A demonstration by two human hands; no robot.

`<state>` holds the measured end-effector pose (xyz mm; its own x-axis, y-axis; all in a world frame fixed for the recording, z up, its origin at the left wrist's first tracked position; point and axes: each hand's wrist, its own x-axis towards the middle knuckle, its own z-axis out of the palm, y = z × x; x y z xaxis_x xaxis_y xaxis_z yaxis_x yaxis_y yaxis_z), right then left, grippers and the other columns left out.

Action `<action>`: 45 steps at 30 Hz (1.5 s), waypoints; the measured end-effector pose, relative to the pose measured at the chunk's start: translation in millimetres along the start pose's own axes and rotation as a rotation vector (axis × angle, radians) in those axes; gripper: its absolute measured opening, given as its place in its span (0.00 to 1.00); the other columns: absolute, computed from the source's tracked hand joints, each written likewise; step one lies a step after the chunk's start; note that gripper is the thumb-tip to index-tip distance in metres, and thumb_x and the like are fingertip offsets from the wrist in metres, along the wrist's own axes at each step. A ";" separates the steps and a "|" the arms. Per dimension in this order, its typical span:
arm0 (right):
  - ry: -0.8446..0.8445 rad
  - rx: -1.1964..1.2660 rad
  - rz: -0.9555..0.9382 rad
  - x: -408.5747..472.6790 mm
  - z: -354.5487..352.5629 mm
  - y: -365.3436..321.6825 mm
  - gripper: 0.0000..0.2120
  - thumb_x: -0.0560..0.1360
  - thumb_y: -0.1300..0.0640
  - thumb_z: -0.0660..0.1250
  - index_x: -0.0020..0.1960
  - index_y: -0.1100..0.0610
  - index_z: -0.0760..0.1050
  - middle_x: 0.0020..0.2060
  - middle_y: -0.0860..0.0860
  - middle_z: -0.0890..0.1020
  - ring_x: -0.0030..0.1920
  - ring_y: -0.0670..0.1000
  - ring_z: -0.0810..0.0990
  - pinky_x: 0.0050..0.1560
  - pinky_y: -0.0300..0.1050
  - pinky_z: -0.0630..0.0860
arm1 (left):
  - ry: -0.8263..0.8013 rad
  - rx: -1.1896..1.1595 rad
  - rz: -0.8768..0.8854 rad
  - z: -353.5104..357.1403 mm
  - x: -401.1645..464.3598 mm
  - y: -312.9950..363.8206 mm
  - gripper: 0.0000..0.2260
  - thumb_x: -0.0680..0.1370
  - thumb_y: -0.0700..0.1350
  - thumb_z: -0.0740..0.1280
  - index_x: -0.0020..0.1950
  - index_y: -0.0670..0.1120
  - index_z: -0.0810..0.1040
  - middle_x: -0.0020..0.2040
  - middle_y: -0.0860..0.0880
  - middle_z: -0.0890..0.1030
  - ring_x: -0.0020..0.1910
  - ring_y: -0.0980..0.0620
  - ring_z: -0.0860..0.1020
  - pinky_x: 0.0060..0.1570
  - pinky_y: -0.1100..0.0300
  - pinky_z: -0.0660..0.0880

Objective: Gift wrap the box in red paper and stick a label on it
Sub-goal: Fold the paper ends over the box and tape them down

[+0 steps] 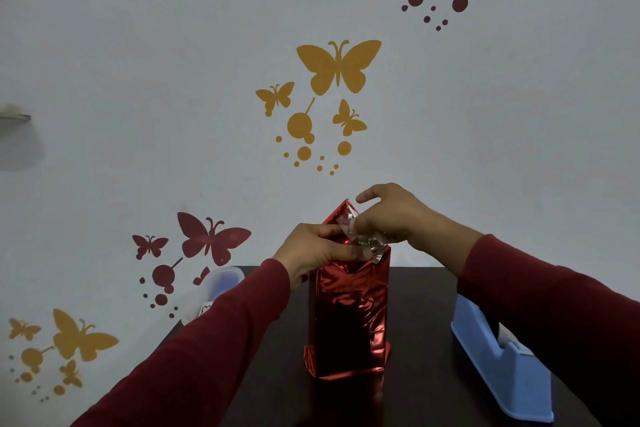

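A blue tape dispenser point(502, 354) stood right of the upright box point(349, 319) in crinkled shiny red paper point(353, 288), whose top flap the left hand point(315, 250) gripped and the right hand point(391, 215) pinched.

The red paper point(349, 315) round the box is glossy foil, creased and mirror-bright, with a silvery underside showing at the folded top. The table point(426, 340) is dark and smooth with a dull sheen. At its right edge the blue dispenser point(498, 367) looks like matt moulded plastic. At the far left corner the tub point(216, 288) is translucent, cloudy plastic. Both sleeves point(207, 350) are soft, matt maroon cloth.
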<state>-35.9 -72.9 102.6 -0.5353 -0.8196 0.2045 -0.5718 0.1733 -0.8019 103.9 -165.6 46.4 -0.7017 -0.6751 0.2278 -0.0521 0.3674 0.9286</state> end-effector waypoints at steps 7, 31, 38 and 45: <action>0.027 -0.166 -0.009 -2.1 5.2 -2.8 0.31 0.69 0.62 0.80 0.69 0.56 0.75 0.54 0.56 0.82 0.45 0.53 0.85 0.41 0.44 0.83 | -0.003 0.013 -0.008 -1.0 5.6 -4.7 0.20 0.63 0.47 0.86 0.54 0.55 0.89 0.50 0.55 0.88 0.55 0.58 0.84 0.52 0.68 0.74; -0.011 0.165 0.227 21.7 18.5 18.8 0.39 0.69 0.61 0.78 0.75 0.48 0.66 0.68 0.55 0.74 0.63 0.55 0.76 0.47 0.45 0.74 | -0.025 -0.023 -0.041 -5.7 15.6 -17.2 0.30 0.57 0.50 0.88 0.58 0.54 0.87 0.58 0.50 0.86 0.57 0.50 0.84 0.60 0.57 0.80; -0.052 0.332 0.264 13.6 18.9 23.3 0.11 0.65 0.66 0.69 0.46 0.56 0.77 0.46 0.55 0.80 0.45 0.55 0.80 0.42 0.49 0.77 | -0.049 -0.019 -0.044 -7.8 20.2 -19.3 0.34 0.55 0.52 0.89 0.60 0.54 0.86 0.57 0.51 0.86 0.55 0.52 0.85 0.60 0.56 0.81; -0.111 0.334 0.252 32.9 20.1 37.6 0.38 0.45 0.61 0.78 0.57 0.55 0.81 0.58 0.57 0.83 0.57 0.60 0.83 0.56 0.60 0.80 | -0.073 0.003 -0.039 -7.2 16.0 -11.3 0.28 0.63 0.44 0.86 0.61 0.51 0.84 0.57 0.49 0.86 0.43 0.60 0.86 0.35 0.73 0.76</action>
<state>-62.5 -104.4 67.9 -0.5520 -0.8311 -0.0682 -0.1894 0.2047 -0.9603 98.4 -185.1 41.6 -0.7490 -0.6407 0.1691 -0.0828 0.3437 0.9354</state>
